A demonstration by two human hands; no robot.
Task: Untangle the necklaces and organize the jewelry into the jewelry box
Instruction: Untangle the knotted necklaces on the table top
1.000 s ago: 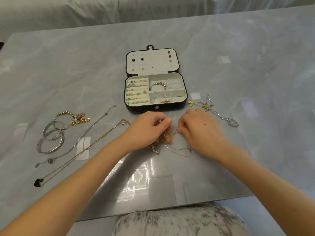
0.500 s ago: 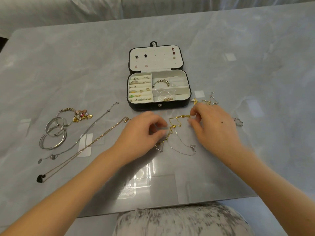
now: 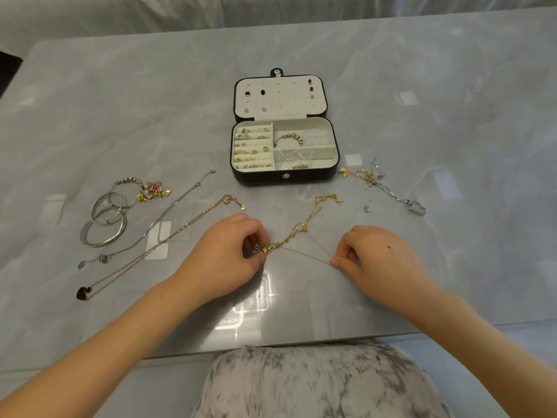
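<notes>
Now the left hand (image 3: 229,254) pinches the knotted end of a tangled gold link-chain necklace (image 3: 304,226). The right hand (image 3: 382,260) pinches a thin silver chain (image 3: 307,255) drawn taut between both hands. Beyond the hands lies the open black rectangular jewelry box (image 3: 262,178), and a long rose-gold chain necklace (image 3: 168,239) lies left of the left hand.

The left forearm (image 3: 120,327) and right forearm (image 3: 470,321) reach in bare from the near side, wrists low, backs of the hands turned up. The left hand (image 3: 229,254) curls its fingers under, thumb and forefinger pinching the knotted gold chain (image 3: 297,233) at its near end. The right hand (image 3: 382,260), well apart from the left grip, is curled too, thumb and forefinger tips pinching a thin silver chain (image 3: 304,255) that runs straight toward the left grip
</notes>
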